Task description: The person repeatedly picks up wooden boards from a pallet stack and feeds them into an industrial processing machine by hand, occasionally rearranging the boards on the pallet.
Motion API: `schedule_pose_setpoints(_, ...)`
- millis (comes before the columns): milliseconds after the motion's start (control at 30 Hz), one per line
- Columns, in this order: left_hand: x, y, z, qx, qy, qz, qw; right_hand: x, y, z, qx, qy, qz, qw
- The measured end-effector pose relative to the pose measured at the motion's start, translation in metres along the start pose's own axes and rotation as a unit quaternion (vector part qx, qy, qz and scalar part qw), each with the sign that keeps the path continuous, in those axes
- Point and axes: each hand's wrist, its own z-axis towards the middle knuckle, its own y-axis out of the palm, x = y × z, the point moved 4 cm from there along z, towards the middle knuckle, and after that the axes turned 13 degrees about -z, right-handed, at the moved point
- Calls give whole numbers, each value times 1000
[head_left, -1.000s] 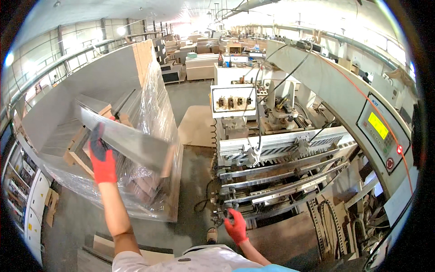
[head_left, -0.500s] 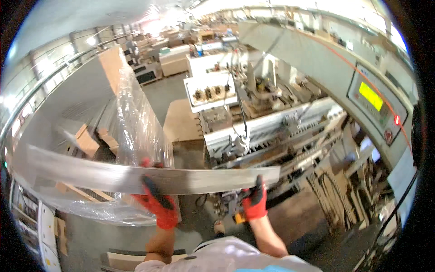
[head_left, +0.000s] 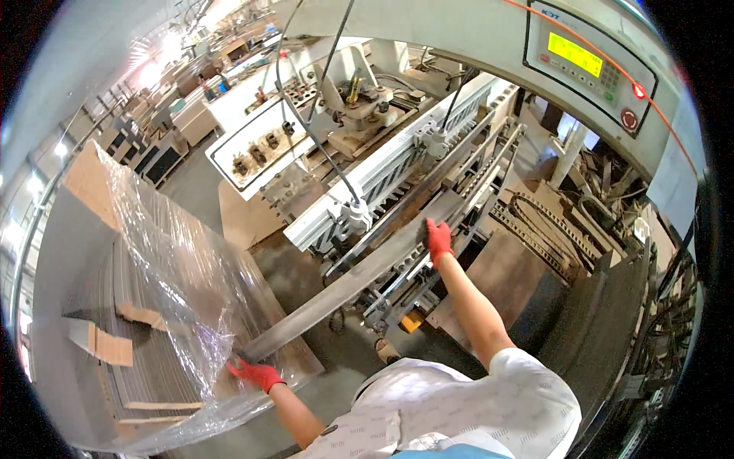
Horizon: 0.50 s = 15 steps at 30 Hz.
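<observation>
Holding up a long grey board (head_left: 336, 297) on the near side of the pale metal fence (head_left: 386, 170). Closing the red-gloved left hand (head_left: 256, 374) around the end nearer the wrapped stack (head_left: 195, 252), left of the fence, and tucking some fingers out of sight beneath. Gripping the long edge farther from the fence with the red-gloved right hand (head_left: 438, 240), well along toward the other end; showing dark fingertips against the board but hiding the rest, so leaving the exact finger placement impossible to tell.

As for progress, apparently standing partway: already having a two-handed hold, already lying roughly alongside the fence, already reaching over the metal bars (head_left: 495, 159) just in front of the fence. Not yet lying wholly over those bars, by the look of things: sticking out well past the left end of the fence, toward the wrapped stack. Not yet being free of either hand. Not revealing for certain, at the far end, either contact with the bars or a gap above.

As for direction, pointing away and rightward, aiming one end along the fence toward the side of the control panel (head_left: 589, 86), to the right of the fence, and trailing the other past the fence's near left end. Running the long axis nearly parallel to the fence, slanting diagonally across the view. Turning the broad face upward.
</observation>
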Motion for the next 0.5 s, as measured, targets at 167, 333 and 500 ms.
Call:
schedule_pose_setpoints(167,-30,-8,-12,31,-10,-105,994,-47,86,-39,-11,-50,-262,964)
schedule_pose_setpoints(333,-40,26,6,69,-199,-348,913,-60,117,-36,-16,-136,-349,927)
schedule_pose_setpoints(500,-10,57,8,82,-268,-480,831,-48,116,-16,24,-156,-354,922)
